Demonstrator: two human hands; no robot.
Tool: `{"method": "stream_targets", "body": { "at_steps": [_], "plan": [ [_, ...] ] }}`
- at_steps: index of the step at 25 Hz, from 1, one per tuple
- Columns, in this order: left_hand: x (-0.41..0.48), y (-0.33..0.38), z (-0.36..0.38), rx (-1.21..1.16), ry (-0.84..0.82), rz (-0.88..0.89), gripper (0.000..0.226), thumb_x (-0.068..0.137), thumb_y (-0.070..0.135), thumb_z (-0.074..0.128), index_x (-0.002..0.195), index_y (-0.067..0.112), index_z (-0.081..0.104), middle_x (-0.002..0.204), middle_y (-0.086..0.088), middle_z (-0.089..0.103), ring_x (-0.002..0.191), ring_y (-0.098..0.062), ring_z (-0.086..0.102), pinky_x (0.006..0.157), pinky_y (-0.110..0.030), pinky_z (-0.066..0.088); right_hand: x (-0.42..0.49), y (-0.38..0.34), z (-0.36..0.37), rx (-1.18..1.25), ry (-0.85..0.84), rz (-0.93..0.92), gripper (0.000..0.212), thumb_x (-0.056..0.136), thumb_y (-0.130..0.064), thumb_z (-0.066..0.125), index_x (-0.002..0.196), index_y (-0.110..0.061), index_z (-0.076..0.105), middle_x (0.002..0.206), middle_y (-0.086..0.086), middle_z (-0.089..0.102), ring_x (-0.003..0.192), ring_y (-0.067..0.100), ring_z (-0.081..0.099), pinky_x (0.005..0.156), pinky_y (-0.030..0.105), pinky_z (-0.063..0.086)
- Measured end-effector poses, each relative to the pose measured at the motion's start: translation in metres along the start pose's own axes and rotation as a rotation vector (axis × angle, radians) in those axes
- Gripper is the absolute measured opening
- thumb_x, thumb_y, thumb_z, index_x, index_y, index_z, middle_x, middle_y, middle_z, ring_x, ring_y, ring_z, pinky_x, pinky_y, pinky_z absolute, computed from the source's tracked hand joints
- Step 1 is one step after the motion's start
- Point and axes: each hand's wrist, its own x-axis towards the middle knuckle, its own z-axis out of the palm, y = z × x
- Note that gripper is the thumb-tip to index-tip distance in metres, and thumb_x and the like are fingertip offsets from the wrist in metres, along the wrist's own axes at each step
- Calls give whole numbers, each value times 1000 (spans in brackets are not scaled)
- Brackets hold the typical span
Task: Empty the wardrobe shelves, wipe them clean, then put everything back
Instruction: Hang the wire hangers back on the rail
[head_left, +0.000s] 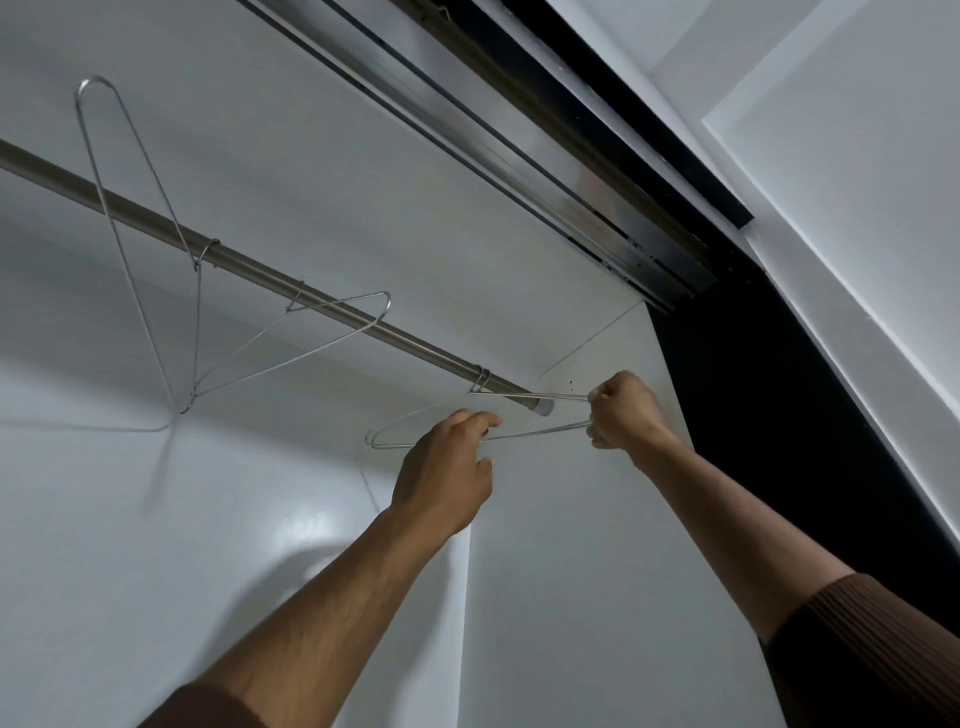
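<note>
We are looking up into the white-panelled wardrobe interior (571, 571), and both our hands are on the thin silver wire hanger (519, 435) that hangs by its hook near the capped end of the brushed-metal hanging rail (234, 260), around the middle of our view. Our left hand (441, 467) has its grip curled over the hanger's lower wire, fingers pinching it lightly, while our right hand (623, 410) at three o'clock from it is closed tight in a fist round the hanger's right corner. No clothes are on anything we can see, so we judge the emptying to be well along or the putting-back barely begun; we cannot tell which from here, nor whether any wiping is done, since no cloth and no shelf is in view. At ten o'clock a second bare wire hanger (291, 353) is hooked on the rail, swung out sideways, and further along towards nine o'clock a third wire hanger (135, 234) sits tilted well upward. At one o'clock the shiny metal sliding-door track (545, 171) runs overhead, with a black frame edge (779, 415) beside it at three o'clock. The rail's end cap sits close to the hook, leaving little room to work it free.
</note>
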Motion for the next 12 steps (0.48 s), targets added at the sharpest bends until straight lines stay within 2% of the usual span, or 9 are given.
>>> {"method": "stream_targets", "body": {
  "at_steps": [2, 4, 8, 10, 12],
  "plan": [
    [7, 10, 7, 20, -2, 33, 47, 97, 16, 64, 143, 26, 53, 139, 8, 58, 122, -15, 58, 101, -34, 50, -5, 2, 2, 182, -35, 23, 17, 100, -4, 36, 89, 0, 49, 94, 30, 69, 74, 34, 72, 73, 53, 62],
    [14, 18, 14, 36, 3, 62, 47, 99, 16, 61, 145, 25, 52, 142, 5, 57, 125, -17, 57, 102, -34, 50, -10, -1, 1, 341, -104, 41, 21, 106, -9, 36, 90, -3, 49, 93, 25, 72, 80, 36, 74, 78, 51, 62],
    [23, 26, 24, 38, -17, 87, 46, 103, 12, 56, 147, 21, 51, 141, -2, 59, 123, -21, 59, 99, -33, 51, -8, -1, -6, 565, -340, 123, 27, 108, -16, 38, 115, 4, 56, 100, 14, 76, 92, 34, 73, 88, 46, 59],
    [25, 27, 27, 3, -27, 88, 40, 102, 14, 58, 141, 20, 57, 134, -3, 63, 118, -20, 62, 97, -35, 53, -7, 7, -9, 697, -427, 166, 28, 108, -15, 38, 120, 4, 55, 104, 13, 76, 97, 35, 71, 88, 44, 59],
    [27, 26, 27, -43, -1, 81, 28, 99, 20, 64, 127, 19, 66, 122, -2, 68, 109, -18, 64, 91, -33, 54, -7, 16, -8, 817, -462, 186, 24, 108, -14, 38, 114, 0, 56, 109, 14, 75, 103, 39, 70, 85, 42, 60]
  ]
}}
